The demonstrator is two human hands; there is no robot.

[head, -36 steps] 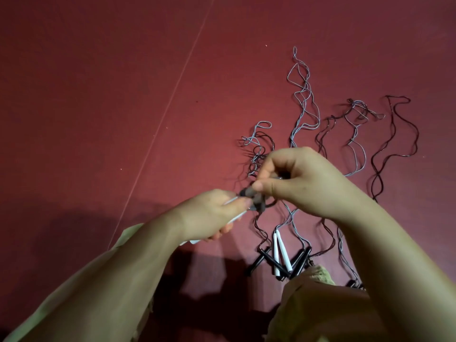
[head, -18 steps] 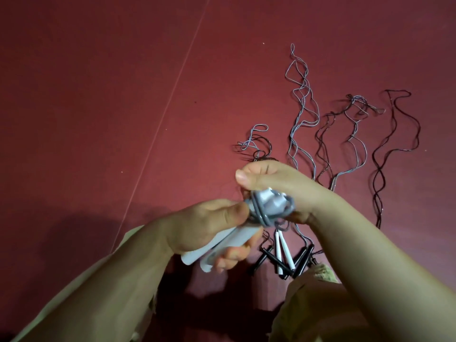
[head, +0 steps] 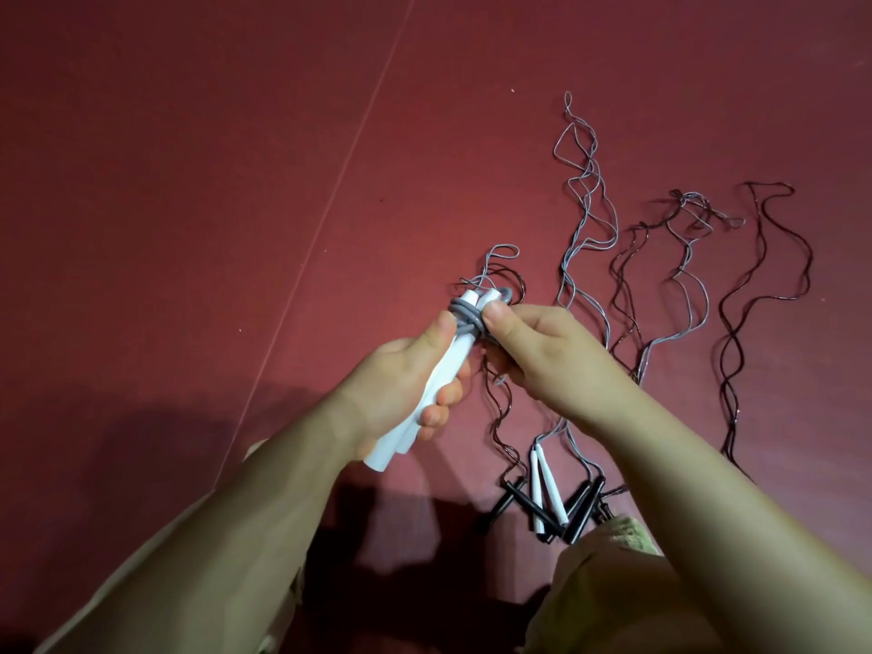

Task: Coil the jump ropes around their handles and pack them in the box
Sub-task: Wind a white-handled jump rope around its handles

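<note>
2 white handles [head: 439, 370] are gripped by the left hand [head: 401, 389]; above it, grey rope [head: 467, 318] is pinched by the right hand [head: 538, 351] — slack there and the coil could spring loose.

A dark red floor [head: 188, 205] fills the view. A thin pale seam [head: 330, 200] crosses it on a slant, from the top edge of the view down toward the lower left. Small pale specks [head: 513, 90] dot the surface here and there. Dark shadow [head: 155, 446] spreads over the near part of the floor. Olive-beige cloth [head: 608, 573] bunches at the near edge.
</note>
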